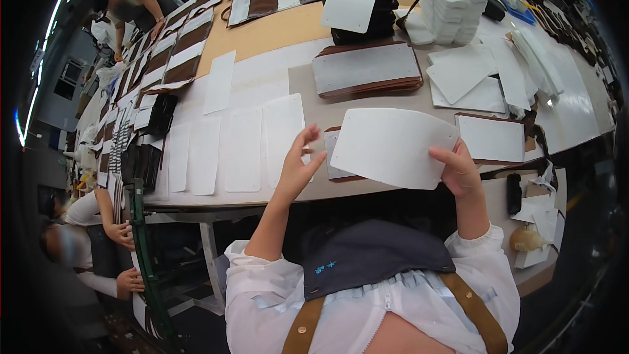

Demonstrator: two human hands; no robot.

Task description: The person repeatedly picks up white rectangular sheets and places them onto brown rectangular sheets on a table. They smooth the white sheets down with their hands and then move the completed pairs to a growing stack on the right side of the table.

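Observation:
My right hand (460,169) grips the right edge of a white sheet (386,144) with rounded corners and small holes, thumb on top. It is held above the table's near edge, slightly bowed. To its left, my left hand (303,162) is raised with fingers apart, touching nothing. Partly hidden under the sheet lies a brown-edged panel with a pale face (337,165). A similar brown-edged panel (491,139) rests to the right. Several white sheets (244,151) lie side by side left of my left hand.
Beyond my hands sits a stack of brown-edged panels (367,69), with a dark stack (363,26) behind it. Loose white sheets (465,75) and a white padded pile (452,10) are at the right. Brown and white pieces (262,0) line the far side. Co-workers (141,3) are at the left.

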